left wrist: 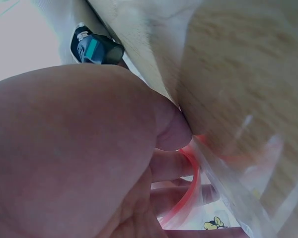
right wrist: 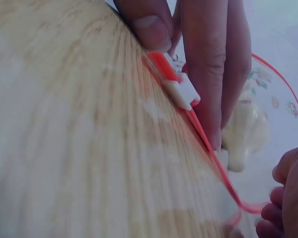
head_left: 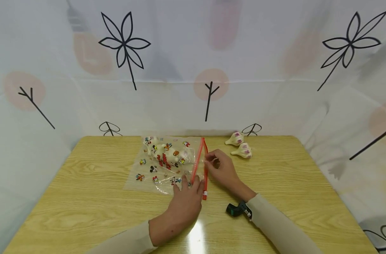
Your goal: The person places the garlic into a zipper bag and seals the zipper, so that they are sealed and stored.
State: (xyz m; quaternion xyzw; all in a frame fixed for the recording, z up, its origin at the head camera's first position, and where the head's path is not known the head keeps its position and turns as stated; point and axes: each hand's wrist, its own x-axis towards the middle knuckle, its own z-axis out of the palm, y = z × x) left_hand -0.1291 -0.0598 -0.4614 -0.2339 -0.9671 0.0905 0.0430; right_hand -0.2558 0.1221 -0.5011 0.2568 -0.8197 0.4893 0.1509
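Where the bag lies: on the far part of the desk (head_left: pixel 101 197), left of the middle, the clear printed bag (head_left: pixel 153 169) has its mouth toward the right, the two strips of its red zip (head_left: pixel 198 158) standing apart.
Inside the bag: pale garlic (head_left: pixel 161 149) shows through the plastic; the bulbs overlap too much to count.
Left hand's grip: the left hand (head_left: pixel 186 199) has its fingers spread over the bag's near right corner, covering part of the print and zip, its thumb by the white slider (right wrist: pixel 181 94).
Right hand's grip: the right hand (head_left: pixel 222 167) pinches the outer zip strip between thumb and curled fingers.
Loose garlic: two bulbs (head_left: pixel 242 151) lie just beside each other near the back edge, beyond the right hand.
Right wrist: a dark device (head_left: pixel 239 210) sits by the cuff of a beige sleeve (head_left: pixel 275 224).
Desk surface: light, yellowish wood grain, with bright glare at the front.
Room: white cloth (head_left: pixel 177 109), patterned with black leaves, twigs and pale patches, hangs behind and at both sides.
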